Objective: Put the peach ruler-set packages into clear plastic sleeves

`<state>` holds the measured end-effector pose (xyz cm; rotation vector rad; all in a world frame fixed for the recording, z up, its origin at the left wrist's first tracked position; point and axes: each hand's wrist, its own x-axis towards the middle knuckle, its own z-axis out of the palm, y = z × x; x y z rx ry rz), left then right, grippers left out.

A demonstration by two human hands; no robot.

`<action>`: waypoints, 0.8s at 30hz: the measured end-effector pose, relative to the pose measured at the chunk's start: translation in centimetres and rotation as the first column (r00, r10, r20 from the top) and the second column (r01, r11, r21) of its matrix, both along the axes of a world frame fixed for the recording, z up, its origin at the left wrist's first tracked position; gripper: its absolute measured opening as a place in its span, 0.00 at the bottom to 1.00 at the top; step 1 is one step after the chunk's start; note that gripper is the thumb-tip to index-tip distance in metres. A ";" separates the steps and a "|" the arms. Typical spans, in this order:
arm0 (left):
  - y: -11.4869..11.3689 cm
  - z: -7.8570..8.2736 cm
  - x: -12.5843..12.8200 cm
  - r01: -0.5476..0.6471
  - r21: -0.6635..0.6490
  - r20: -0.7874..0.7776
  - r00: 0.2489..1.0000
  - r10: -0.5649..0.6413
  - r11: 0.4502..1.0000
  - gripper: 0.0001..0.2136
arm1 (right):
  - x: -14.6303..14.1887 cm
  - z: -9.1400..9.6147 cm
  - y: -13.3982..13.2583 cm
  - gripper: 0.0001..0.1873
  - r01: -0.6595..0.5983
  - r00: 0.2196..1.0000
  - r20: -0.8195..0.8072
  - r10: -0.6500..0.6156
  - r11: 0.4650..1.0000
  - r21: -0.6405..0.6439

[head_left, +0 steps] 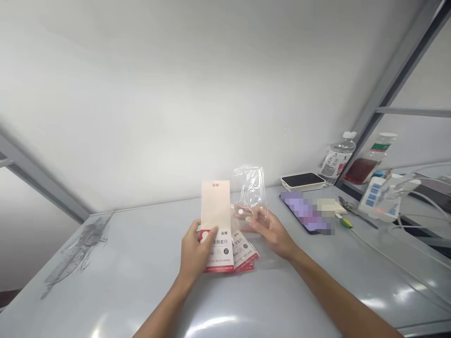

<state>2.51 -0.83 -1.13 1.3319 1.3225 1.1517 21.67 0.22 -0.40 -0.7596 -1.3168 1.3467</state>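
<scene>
My left hand (196,249) grips a tall red-and-white paper packet (215,211) printed with Chinese text, holding it upright above the table. My right hand (269,232) is to its right, with its fingers pinching the lower part of a clear plastic bag (251,190) that stands up crumpled. Under and behind the held packet, more red-and-white packets (245,256) lie fanned on the pale grey table (141,263). Their lower edges show just below my hands.
Along the back right are a white flat device (303,181), a phone (306,212) with a pixelated screen, plastic bottles (337,157), scissors (347,205), a green-handled screwdriver (346,223), and a white power strip (378,199) with cables. A white wall rises behind the table.
</scene>
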 end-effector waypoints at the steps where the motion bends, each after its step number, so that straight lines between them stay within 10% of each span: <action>1: 0.2 0.0 -0.2 0.001 -0.001 0.009 1.000 -0.001 1.000 0.19 | 0.0 -0.1 0.0 0.09 -0.043 0.998 -0.039 0.041 0.998 -0.045; 16: -0.2 0.7 -0.2 -0.100 0.087 0.034 0.995 0.097 0.991 0.20 | -1.0 -0.5 -0.5 0.30 -0.382 0.892 -0.372 0.257 0.868 -0.318; 24: -0.8 0.5 0.9 -0.008 0.083 0.033 0.999 0.006 0.997 0.20 | -1.6 -0.5 -0.8 0.27 -0.317 0.879 -0.450 0.160 0.899 -0.301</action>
